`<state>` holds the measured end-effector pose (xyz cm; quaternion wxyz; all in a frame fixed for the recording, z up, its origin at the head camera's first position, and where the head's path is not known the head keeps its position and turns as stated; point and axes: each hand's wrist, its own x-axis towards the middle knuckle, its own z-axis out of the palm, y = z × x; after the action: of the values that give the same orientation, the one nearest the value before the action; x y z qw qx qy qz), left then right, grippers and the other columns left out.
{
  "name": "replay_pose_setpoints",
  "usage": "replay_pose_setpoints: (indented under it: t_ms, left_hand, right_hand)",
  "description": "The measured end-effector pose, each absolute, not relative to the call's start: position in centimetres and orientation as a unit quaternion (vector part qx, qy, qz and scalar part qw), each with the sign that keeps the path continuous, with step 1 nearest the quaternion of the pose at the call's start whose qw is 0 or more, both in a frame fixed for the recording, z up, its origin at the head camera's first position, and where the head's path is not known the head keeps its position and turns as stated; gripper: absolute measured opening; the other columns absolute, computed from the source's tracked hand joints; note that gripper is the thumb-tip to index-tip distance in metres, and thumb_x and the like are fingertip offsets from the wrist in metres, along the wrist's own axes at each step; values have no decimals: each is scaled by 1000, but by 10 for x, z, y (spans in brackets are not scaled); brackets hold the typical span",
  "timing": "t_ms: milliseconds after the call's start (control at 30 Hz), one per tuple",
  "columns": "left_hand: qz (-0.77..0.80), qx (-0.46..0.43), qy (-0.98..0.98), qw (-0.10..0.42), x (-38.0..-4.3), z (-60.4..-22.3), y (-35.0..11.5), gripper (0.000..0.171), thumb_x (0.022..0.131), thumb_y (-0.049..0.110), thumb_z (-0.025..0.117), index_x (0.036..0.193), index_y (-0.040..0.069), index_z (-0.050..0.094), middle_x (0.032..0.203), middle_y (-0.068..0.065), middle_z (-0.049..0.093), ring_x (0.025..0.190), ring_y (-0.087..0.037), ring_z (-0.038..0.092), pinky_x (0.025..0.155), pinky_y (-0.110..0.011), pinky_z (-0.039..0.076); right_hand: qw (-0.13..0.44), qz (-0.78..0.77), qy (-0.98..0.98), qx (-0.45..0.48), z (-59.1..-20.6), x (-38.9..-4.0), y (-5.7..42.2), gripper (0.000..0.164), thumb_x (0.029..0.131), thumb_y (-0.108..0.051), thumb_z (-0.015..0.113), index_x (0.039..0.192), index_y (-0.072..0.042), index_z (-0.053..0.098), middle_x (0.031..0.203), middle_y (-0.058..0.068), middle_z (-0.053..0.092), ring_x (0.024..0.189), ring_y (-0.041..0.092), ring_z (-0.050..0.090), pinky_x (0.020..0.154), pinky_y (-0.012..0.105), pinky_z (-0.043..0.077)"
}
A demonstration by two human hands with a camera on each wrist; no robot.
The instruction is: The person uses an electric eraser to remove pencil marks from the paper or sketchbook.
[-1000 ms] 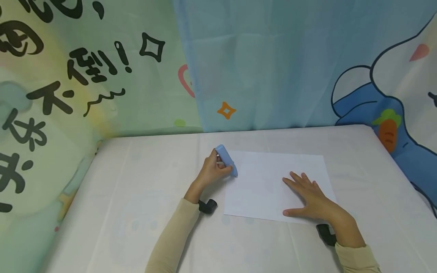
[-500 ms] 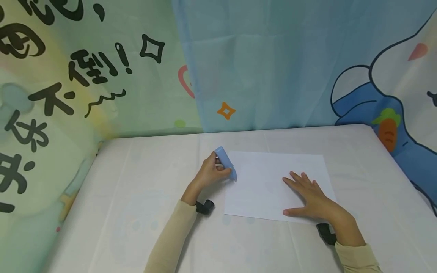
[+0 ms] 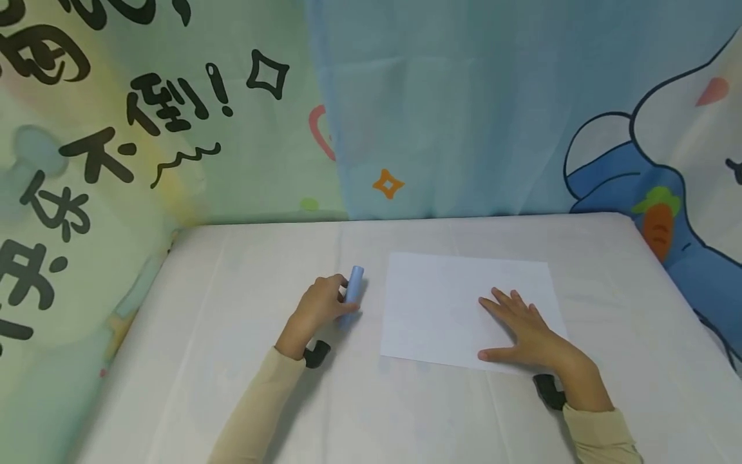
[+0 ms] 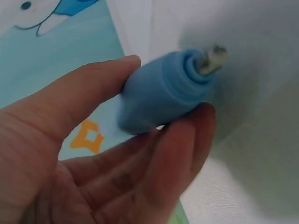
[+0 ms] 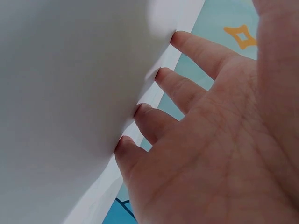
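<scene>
My left hand point(image 3: 317, 304) holds a thick light-blue tube point(image 3: 355, 283) between thumb and fingers, left of the white paper sheet point(image 3: 431, 303). In the left wrist view the blue tube point(image 4: 156, 91) has a ringed end with a small whitish tip point(image 4: 216, 59) sticking out; its exact kind cannot be told. The tip points down towards the table, apart from the paper. On the right part of the sheet, my right hand point(image 3: 530, 332) lies with spread fingers. Its fingertips point(image 5: 180, 39) touch the paper in the right wrist view.
A white cloth covers the table point(image 3: 232, 361). Printed curtains point(image 3: 464, 129) hang along its back and left sides. Each wrist carries a black camera, such as the left wrist camera point(image 3: 317, 354).
My left hand has lifted the blue tube off the sheet's left edge and moved left, turning the tube more upright. The right hand stays on the paper.
</scene>
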<state>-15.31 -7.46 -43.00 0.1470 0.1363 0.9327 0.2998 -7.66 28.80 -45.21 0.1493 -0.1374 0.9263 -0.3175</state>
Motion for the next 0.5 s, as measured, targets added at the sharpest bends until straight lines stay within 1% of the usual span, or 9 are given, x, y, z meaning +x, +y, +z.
replay_pose_setpoints:
  t_ms: [67, 167, 333, 400, 433, 500]
  left_hand:
    - [239, 129, 953, 133, -151, -431, -71, 47, 81, 27, 80, 114, -3, 64, 94, -14, 72, 72, -21, 66, 60, -29, 52]
    - [183, 122, 968, 124, -149, -431, -66, 45, 78, 32, 82, 108, 1, 68, 93, -12, 72, 70, -20, 64, 57, -29, 50]
    - [150, 122, 975, 109, -148, -432, -62, 43, 80, 36, 80, 104, 3, 66, 88, -11, 70, 66, -18, 61, 55, -29, 47]
    - [163, 126, 974, 97, -147, -433, -63, 48, 81, 39, 79, 109, 3, 64, 91, -10, 70, 69, -19, 63, 55, -30, 48]
    - [181, 128, 971, 86, -146, -433, -64, 52, 81, 41, 78, 114, 4, 63, 95, -10, 71, 73, -20, 65, 57, -31, 50]
    - [218, 141, 964, 52, -143, -431, -69, 66, 79, 44, 79, 127, 3, 57, 110, -13, 69, 89, -26, 67, 67, -35, 54]
  right_hand:
    - [150, -316, 927, -134, -452, -77, 289, 98, 74, -37, 83, 147, 1, 31, 156, 32, 10, 142, 54, -6, 111, 67, -8]
    - [151, -320, 927, -128, -453, -76, 289, 98, 74, -37, 83, 147, 2, 31, 157, 32, 10, 142, 53, -6, 111, 67, -8]
    - [151, -323, 926, -126, -453, -76, 287, 99, 74, -38, 82, 148, 2, 31, 157, 32, 9, 143, 52, -8, 111, 67, -8]
    - [140, -311, 931, -133, -452, -78, 289, 100, 73, -39, 83, 147, 4, 31, 156, 33, 6, 142, 52, -11, 111, 67, -9]
    - [126, -301, 935, -136, -451, -79, 290, 100, 73, -40, 83, 147, 5, 32, 157, 33, 5, 143, 52, -12, 110, 66, -11]
    - [81, -278, 947, -141, -446, -80, 293, 101, 72, -40, 83, 147, 2, 32, 157, 33, 4, 142, 51, -14, 109, 68, -12]
